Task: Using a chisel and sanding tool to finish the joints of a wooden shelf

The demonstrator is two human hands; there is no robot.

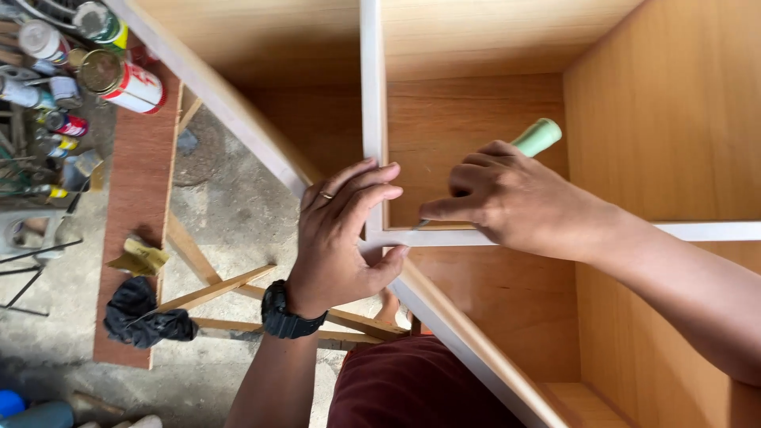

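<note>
The screwdriver (533,141), with its pale green handle, sits closed in the right hand (507,198), its thin blade touching the white edge strip (444,236) of the wooden cabinet (476,119). It looks light, stiff and best gripped by the handle. The left hand (345,234) lies spread, loosely curled over the joint, gripping nothing. Cans (119,79) stand far left.

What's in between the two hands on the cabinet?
In the head view, only the pale front edging of the wooden cabinet lies between the left hand and right hand, crossed by the thin metal tip of the green-handled tool.
</note>
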